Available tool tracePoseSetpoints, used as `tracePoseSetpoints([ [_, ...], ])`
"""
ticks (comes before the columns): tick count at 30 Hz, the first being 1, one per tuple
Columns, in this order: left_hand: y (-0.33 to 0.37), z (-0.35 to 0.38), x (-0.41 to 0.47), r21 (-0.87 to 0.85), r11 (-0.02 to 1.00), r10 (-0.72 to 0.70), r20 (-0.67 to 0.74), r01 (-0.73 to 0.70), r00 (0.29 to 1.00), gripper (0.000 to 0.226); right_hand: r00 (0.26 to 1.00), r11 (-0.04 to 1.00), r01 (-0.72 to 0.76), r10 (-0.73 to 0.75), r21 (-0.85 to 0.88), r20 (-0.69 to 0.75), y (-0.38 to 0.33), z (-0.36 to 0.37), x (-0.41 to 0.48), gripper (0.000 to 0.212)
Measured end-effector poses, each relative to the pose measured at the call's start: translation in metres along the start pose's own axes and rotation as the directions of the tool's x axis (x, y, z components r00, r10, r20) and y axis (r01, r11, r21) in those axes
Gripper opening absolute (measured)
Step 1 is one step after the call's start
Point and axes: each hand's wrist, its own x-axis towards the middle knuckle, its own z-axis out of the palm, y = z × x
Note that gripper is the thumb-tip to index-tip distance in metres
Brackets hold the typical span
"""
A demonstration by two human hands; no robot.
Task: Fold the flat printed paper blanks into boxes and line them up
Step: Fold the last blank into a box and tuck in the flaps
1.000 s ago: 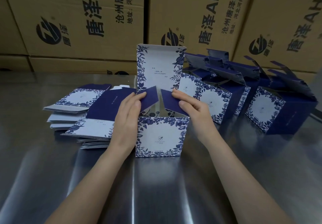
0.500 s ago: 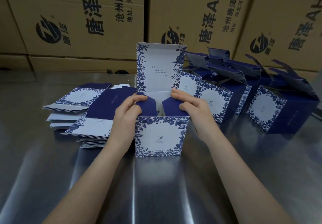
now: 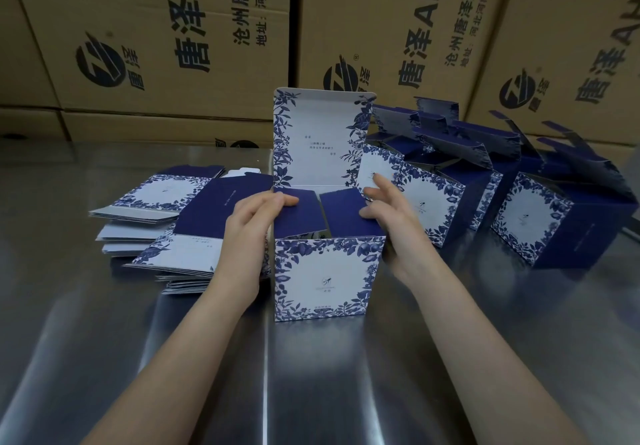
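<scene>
Left hand [image 3: 252,217] presses flat-fingered on left flap [image 3: 299,217], right hand [image 3: 389,209] spread open, barely touching right flap [image 3: 341,214] of the box [image 3: 325,278] standing mid steel table [image 3: 311,382], so that flap may spring up and snag the upright lid [image 3: 320,139] on closing.

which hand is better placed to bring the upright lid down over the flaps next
Right, probably: the right hand is lifted, fingers spread, beside the right edge of the upright lid, its thumb at the right flap. The left hand lies across the left flap, holding it down.
</scene>
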Motion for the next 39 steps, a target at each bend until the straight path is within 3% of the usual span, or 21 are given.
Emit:
tracePoseSetpoints([
  [4, 0.000, 0.001, 0.002, -0.001, 1.000, 0.000, -0.041, 0.000, 0.999, 0.016, 0.988, 0.987, -0.155, 0.156, 0.029, -0.015, -0.006, 0.007, -0.001, 0.026],
  [7, 0.005, 0.004, 0.000, -0.007, 1.000, -0.023, -0.048, 0.023, 0.999, 0.006, 0.996, 0.996, -0.089, 0.089, -0.006, 0.002, -0.005, 0.005, -0.002, 0.017],
  [11, 0.006, 0.008, 0.001, -0.056, 0.997, -0.050, -0.089, 0.045, 0.995, 0.011, 0.996, 0.996, -0.083, 0.082, -0.044, -0.037, -0.006, 0.007, -0.006, 0.027],
  [14, 0.007, 0.009, 0.003, -0.095, 0.995, -0.046, -0.163, 0.031, 0.985, 0.026, 0.996, 0.995, -0.068, 0.063, -0.073, -0.061, -0.007, 0.009, -0.006, 0.013],
  [18, 0.005, 0.012, 0.006, -0.155, 0.986, -0.091, -0.240, 0.054, 0.966, 0.027, 0.998, 0.996, -0.038, 0.034, -0.086, -0.052, -0.009, 0.011, -0.009, 0.025],
  [26, 0.002, 0.013, 0.006, -0.150, 0.988, -0.077, -0.268, 0.037, 0.960, 0.020, 0.997, 0.989, -0.036, 0.025, -0.146, -0.072, -0.010, 0.011, -0.007, 0.019],
  [33, 0.001, 0.011, 0.005, -0.176, 0.983, -0.084, -0.217, 0.046, 0.972, 0.019, 0.995, 0.989, -0.083, 0.075, -0.120, -0.068, -0.015, 0.013, -0.013, 0.024],
  [36, 0.001, 0.008, 0.004, -0.201, 0.978, -0.085, -0.170, 0.049, 0.982, 0.019, 0.994, 0.985, -0.108, 0.107, -0.136, -0.013, -0.014, 0.009, -0.015, 0.011],
  [39, 0.002, 0.007, 0.003, -0.205, 0.977, -0.083, -0.112, 0.058, 0.990, 0.019, 0.989, 0.980, -0.138, 0.144, -0.144, 0.033, -0.012, 0.004, -0.013, 0.035],
])
